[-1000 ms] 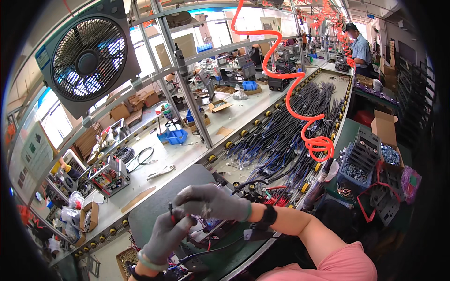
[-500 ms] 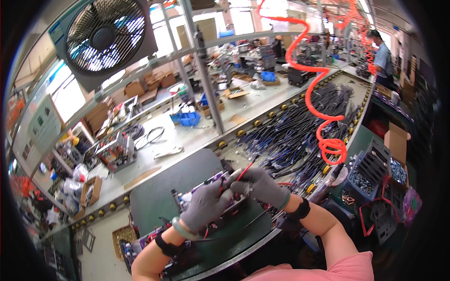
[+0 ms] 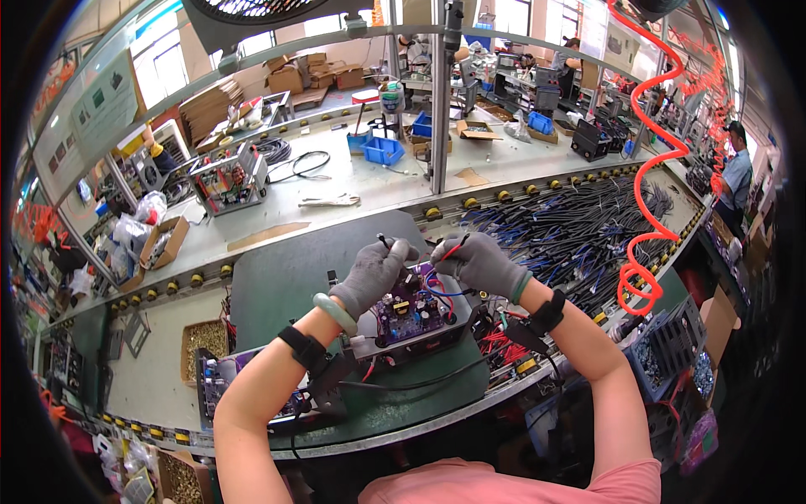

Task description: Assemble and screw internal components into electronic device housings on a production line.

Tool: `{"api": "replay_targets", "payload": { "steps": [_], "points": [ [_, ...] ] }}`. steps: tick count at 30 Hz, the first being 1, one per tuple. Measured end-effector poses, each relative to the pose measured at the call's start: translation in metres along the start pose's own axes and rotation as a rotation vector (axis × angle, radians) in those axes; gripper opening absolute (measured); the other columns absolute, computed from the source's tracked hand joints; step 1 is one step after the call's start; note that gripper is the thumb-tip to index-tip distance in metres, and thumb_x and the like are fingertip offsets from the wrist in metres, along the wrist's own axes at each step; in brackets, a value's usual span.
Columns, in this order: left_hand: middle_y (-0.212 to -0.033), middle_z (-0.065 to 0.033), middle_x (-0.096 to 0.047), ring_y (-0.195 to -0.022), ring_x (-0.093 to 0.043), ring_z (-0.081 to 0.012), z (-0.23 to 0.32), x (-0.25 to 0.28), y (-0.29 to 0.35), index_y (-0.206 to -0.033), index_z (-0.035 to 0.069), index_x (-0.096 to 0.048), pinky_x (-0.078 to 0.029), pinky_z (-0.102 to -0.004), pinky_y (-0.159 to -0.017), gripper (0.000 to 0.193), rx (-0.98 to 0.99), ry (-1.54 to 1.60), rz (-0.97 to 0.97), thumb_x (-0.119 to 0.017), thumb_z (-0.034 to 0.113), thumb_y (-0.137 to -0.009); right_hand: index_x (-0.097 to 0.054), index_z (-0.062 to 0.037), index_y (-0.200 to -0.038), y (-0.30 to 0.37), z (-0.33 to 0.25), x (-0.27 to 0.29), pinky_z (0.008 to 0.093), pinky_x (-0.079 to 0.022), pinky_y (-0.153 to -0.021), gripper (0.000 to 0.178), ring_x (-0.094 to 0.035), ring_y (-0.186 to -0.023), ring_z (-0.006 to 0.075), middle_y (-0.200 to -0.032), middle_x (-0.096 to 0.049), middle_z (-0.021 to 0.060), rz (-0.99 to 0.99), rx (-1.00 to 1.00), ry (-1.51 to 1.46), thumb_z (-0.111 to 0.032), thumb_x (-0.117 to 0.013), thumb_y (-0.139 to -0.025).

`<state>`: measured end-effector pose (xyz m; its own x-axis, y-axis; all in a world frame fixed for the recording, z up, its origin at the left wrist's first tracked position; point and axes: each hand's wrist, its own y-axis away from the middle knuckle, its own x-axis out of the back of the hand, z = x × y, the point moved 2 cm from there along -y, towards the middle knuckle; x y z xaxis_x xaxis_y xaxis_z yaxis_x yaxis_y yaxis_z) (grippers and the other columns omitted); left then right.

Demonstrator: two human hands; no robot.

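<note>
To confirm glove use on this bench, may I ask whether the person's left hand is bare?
No, the left hand is covered by a grey glove.

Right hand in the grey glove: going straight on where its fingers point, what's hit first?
Probably the grey-gloved left hand, across a small gap from the right hand; whether they match in depth is unclear.

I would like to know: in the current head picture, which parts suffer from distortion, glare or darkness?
Head view: the front metal edge bows under fisheye distortion; the window at upper left is nearly white; the picture's outer rim falls to black, hiding detail; the left hand and right hand look fairly sharp.
</note>
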<state>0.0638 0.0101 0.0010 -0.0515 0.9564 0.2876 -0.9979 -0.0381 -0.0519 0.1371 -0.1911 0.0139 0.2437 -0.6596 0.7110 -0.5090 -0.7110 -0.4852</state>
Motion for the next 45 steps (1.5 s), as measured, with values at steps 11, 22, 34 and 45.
{"api": "replay_targets", "payload": {
  "steps": [11,22,34,45],
  "points": [
    [-0.095,-0.0123,-0.073,-0.091,-0.07,-0.0255,-0.035,0.002,-0.013,-0.103,0.006,-0.071,-0.053,-0.0369,-0.085,0.042,0.038,-0.59,-0.194,-0.045,0.039,-0.101,-0.072,-0.01,-0.079,-0.016,-0.004,-0.03,0.0395,-0.052,-0.072,0.013,-0.066,-0.082,0.0283,-0.086,-0.066,0.0076,-0.057,0.021,0.044,-0.023,-0.076,-0.078],
    [-0.092,-0.0095,-0.071,-0.088,-0.065,-0.0183,-0.036,0.016,-0.017,-0.101,0.005,-0.069,-0.05,-0.0342,-0.082,0.034,0.143,-0.289,-0.345,-0.057,0.037,-0.097,-0.072,-0.0114,-0.078,-0.035,-0.017,-0.037,0.0438,-0.052,-0.077,0.015,-0.066,-0.086,0.031,-0.086,-0.065,0.0084,-0.469,-0.042,0.428,-0.026,-0.069,-0.079],
    [-0.085,-0.0011,-0.065,-0.08,-0.059,-0.0091,-0.045,0.019,-0.013,-0.098,0.003,-0.065,-0.05,-0.0264,-0.077,0.013,0.046,-0.189,-0.336,-0.063,0.011,-0.088,-0.072,-0.011,-0.08,-0.014,-0.013,-0.035,0.0419,-0.051,-0.074,0.01,-0.065,-0.082,0.0287,-0.083,-0.063,0.0073,-0.27,-0.06,0.243,-0.021,-0.071,-0.078],
    [-0.082,-0.0035,-0.067,-0.075,-0.062,-0.011,-0.034,0.022,-0.009,-0.102,0.002,-0.068,-0.051,-0.0285,-0.074,0.018,0.073,-0.191,-0.323,-0.064,0.012,-0.087,-0.073,-0.0114,-0.08,-0.031,-0.035,-0.034,0.0404,-0.054,-0.075,0.01,-0.067,-0.085,0.0296,-0.085,-0.065,0.0083,-0.48,-0.006,0.525,-0.021,-0.07,-0.08]
  ]
}}
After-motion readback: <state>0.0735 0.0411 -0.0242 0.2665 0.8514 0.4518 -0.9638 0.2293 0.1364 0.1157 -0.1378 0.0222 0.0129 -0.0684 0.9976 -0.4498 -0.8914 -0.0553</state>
